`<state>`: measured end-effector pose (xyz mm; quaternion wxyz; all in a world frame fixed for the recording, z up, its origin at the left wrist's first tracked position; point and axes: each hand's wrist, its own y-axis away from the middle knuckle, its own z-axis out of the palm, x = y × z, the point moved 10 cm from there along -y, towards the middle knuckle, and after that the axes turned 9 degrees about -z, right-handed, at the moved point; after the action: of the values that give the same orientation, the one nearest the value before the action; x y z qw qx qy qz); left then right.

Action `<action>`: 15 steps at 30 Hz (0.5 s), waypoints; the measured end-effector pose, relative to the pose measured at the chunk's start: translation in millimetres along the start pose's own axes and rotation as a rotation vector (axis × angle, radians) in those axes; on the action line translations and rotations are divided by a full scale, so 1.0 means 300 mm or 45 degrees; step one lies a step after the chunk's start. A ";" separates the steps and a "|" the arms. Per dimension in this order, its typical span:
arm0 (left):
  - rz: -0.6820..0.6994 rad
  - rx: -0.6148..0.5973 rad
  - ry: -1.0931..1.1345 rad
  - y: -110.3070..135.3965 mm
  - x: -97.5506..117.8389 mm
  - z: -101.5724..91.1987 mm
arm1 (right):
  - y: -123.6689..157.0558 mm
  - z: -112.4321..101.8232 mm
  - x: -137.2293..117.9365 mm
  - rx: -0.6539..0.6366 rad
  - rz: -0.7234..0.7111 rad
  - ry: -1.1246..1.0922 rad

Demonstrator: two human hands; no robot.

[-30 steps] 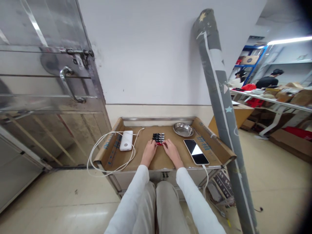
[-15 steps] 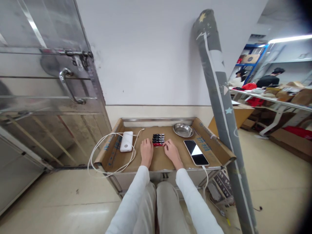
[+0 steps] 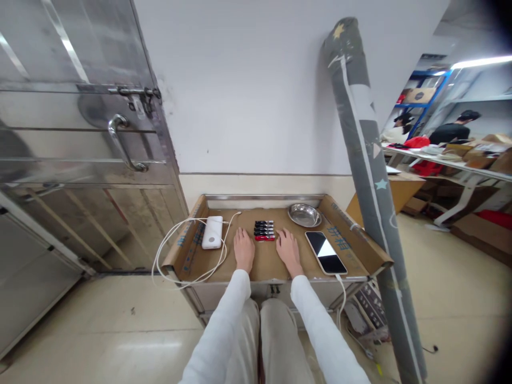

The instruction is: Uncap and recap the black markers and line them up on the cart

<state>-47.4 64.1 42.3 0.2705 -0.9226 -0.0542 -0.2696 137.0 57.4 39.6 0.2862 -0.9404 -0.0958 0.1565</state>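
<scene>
Brown cardboard lines a low steel trolley top (image 3: 264, 262) that stands against a white wall, with a brushed steel door (image 3: 80, 138) off at nine o'clock. The left hand (image 3: 244, 249) and right hand (image 3: 288, 250) both lie flat on the cardboard, palms down, fingers stretched forward and holding nothing. Between their fingertips, at twelve o'clock from the gap, sits a tidy column of small black bar-shaped pieces (image 3: 264, 227), with one red bar-shaped piece (image 3: 264, 238) nearest the person; neither hand touches them.

At ten o'clock from the left hand lies a white oblong power bank (image 3: 212, 232) with a looping white cable (image 3: 170, 250). At one o'clock from the right hand rests a round shallow steel dish (image 3: 304, 215), and at three o'clock a black-screened smartphone (image 3: 326, 252). A tall grey rolled mat (image 3: 366, 154) leans against the wall beyond the trolley's right edge.
</scene>
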 end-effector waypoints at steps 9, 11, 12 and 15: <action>-0.023 -0.065 -0.121 0.000 0.002 0.014 | -0.009 0.012 -0.005 -0.094 0.022 -0.010; -0.029 -0.089 -0.189 0.000 0.006 0.014 | -0.009 0.011 -0.012 -0.108 0.008 0.021; -0.030 -0.099 -0.215 0.000 0.009 0.012 | -0.010 0.007 -0.015 -0.104 0.005 0.031; -0.037 -0.123 -0.246 0.001 0.018 -0.006 | -0.011 -0.018 -0.025 -0.059 0.005 0.043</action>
<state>-43.5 62.6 46.4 0.2152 -0.9554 -0.0803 -0.1857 131.5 55.3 47.5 0.2656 -0.9495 -0.0927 0.1388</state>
